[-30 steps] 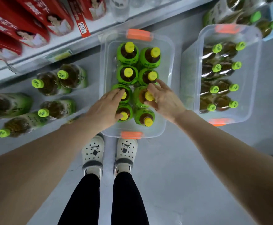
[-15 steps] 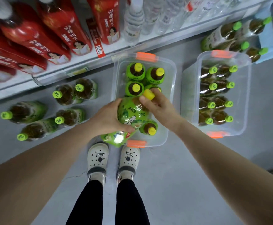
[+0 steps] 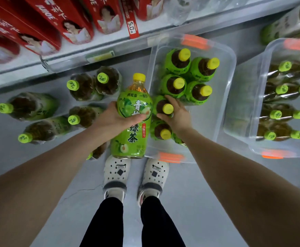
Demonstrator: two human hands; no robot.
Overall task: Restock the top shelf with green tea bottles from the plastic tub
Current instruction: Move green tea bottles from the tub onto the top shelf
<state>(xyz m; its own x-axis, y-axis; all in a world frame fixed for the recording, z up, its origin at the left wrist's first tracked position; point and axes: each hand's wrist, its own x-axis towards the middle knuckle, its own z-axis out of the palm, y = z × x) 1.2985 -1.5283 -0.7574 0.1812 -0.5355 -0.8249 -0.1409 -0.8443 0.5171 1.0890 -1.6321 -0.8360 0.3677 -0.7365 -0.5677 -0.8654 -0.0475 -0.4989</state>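
I count two clear tubs. The left tub [image 3: 224, 97] holds six yellow-capped bottles [image 3: 179, 83], maybe a seventh hidden by my right hand [image 3: 177, 114] and wrist. One more, the held bottle [image 3: 135, 107], is in my left hand [image 3: 110, 120]. The right tub [image 3: 243, 107] holds eight green-capped bottles [image 3: 281, 89]. Five floor bottles [image 3: 85, 88] with green caps stand to the left, plus a sixth half hidden behind the held bottle. Two white shoes [image 3: 117, 168].

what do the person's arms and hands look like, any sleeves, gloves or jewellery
The left hand and right hand are bare: no gloves, and no rings or watch that I can see. The left arm and right arm are bare too, with no sleeve showing up to the frame edge.
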